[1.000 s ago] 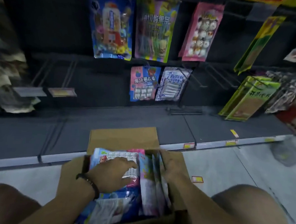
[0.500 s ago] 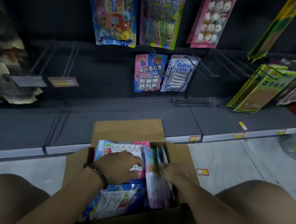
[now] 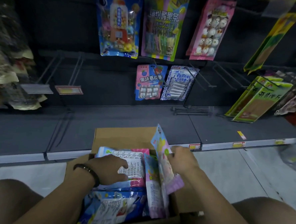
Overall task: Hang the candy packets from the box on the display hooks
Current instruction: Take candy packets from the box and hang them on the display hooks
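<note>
A cardboard box (image 3: 123, 138) stands on the floor between my knees, full of candy packets. My left hand (image 3: 109, 170) lies on a flat packet (image 3: 135, 164) with its printed back up, fingers spread. My right hand (image 3: 182, 159) grips a pastel pink and blue packet (image 3: 163, 157) and holds it tilted, half out of the box's right side. More packets (image 3: 113, 208) lie in the box nearer to me. Bare display hooks (image 3: 201, 80) stick out of the dark back panel beside two small hung packets (image 3: 150, 82).
Three large candy packets (image 3: 160, 26) hang on the upper row. Green packets (image 3: 259, 99) hang at the right and beige bags (image 3: 5, 75) at the left. Two bare hooks with price tags (image 3: 69, 89) stand at the left. A dark bottom shelf (image 3: 126, 117) runs behind the box.
My right hand has pulled one pastel packet up out of the box's right side. My left hand stays on the flat packet. The view has tipped down a little.
</note>
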`<move>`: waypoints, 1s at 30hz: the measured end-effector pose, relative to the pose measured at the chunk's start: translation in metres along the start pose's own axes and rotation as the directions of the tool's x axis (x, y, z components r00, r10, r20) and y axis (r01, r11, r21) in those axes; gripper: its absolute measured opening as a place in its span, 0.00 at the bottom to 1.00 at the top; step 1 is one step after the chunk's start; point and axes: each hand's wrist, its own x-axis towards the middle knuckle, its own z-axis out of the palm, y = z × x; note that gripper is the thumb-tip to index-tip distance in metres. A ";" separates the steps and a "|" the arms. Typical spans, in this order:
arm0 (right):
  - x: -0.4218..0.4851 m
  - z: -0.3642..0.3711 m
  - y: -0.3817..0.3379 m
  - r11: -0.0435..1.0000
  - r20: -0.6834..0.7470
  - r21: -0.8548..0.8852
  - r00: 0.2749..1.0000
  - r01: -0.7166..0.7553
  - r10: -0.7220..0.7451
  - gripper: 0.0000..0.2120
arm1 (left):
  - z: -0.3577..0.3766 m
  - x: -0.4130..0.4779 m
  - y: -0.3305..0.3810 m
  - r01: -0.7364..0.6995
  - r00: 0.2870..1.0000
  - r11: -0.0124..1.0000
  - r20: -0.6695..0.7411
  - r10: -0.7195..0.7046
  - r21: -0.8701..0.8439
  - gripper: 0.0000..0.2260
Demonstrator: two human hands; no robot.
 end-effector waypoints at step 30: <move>-0.056 -0.228 -0.105 0.624 -0.562 0.400 0.718 0.671 -0.412 0.46 | -0.181 -0.101 0.068 -0.708 0.457 0.488 -0.858 -0.233 -0.510 0.37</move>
